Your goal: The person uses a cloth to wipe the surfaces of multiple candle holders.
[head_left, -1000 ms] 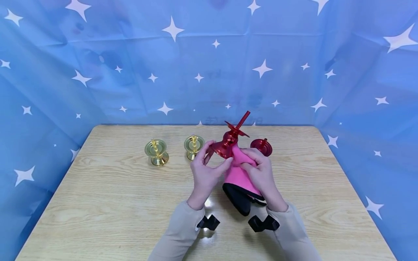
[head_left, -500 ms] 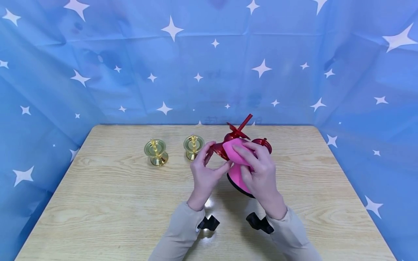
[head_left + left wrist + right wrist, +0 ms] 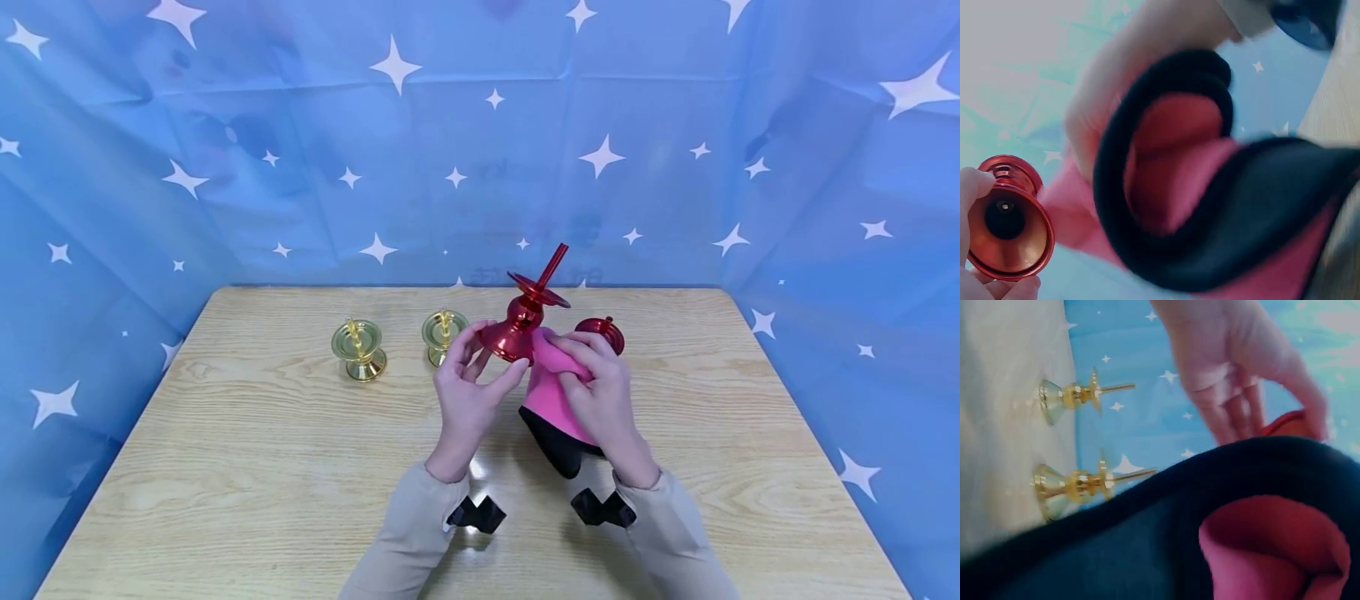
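My left hand (image 3: pixel 467 387) holds a shiny red metal candle holder (image 3: pixel 517 333) by its flared base, off the table and tilted, its stem up to the right. In the left wrist view the hollow underside of this candle holder (image 3: pixel 1030 247) shows between fingers and thumb. A pink cloth with a black border (image 3: pixel 553 404) is pinched in my right hand (image 3: pixel 603 396), its upper end against the candle holder's right side. Below that hand the cloth hangs in folds. In the right wrist view the cloth (image 3: pixel 1272 531) hides most of the red base.
Another red candle holder (image 3: pixel 602 332) stands behind my right hand, partly covered. Two gold candle holders (image 3: pixel 363 360) stand upright at the left of the wooden table (image 3: pixel 247 467). A blue star-patterned backdrop (image 3: pixel 487 167) closes off the back and sides.
My right hand worked the cloth over the candle holder's middle half a second ago, then drew back down to the right of its base. The candle holder now stands a little more upright.
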Action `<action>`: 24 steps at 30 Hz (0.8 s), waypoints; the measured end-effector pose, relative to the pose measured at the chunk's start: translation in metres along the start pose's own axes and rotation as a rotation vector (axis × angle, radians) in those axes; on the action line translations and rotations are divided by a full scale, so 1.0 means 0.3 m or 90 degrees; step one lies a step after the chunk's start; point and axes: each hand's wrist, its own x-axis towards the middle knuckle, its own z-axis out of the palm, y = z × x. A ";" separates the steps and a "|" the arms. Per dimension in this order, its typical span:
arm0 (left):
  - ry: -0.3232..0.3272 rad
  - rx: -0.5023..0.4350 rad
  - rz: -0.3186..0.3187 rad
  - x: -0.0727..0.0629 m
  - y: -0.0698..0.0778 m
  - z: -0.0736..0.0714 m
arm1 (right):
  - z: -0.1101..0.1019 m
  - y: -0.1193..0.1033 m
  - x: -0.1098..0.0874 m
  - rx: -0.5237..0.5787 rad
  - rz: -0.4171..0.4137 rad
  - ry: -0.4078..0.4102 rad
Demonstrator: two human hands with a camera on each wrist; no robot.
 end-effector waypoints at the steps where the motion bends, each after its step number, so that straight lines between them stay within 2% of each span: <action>1: -0.002 -0.015 -0.008 0.000 0.001 0.004 | 0.005 0.004 -0.003 0.021 0.042 -0.004; 4: -0.004 -0.061 -0.032 -0.002 -0.001 0.014 | 0.018 0.000 -0.014 0.092 0.170 -0.012; 6: -0.001 -0.070 -0.049 -0.004 -0.006 0.022 | 0.026 -0.010 -0.021 0.140 0.248 -0.006; 8: 0.001 -0.071 -0.068 -0.007 -0.012 0.028 | 0.031 -0.022 -0.026 0.174 0.299 0.005; 10: -0.001 -0.062 -0.091 -0.010 -0.014 0.034 | 0.034 -0.030 -0.031 0.193 0.329 0.018; 15: -0.023 -0.051 -0.143 -0.017 -0.018 0.053 | 0.037 -0.037 -0.041 0.196 0.329 0.069; 21: -0.029 -0.036 -0.148 -0.022 -0.028 0.069 | 0.037 -0.042 -0.046 0.171 0.301 0.096; 24: -0.026 -0.029 -0.150 -0.026 -0.032 0.074 | 0.030 -0.077 -0.036 0.153 0.287 0.099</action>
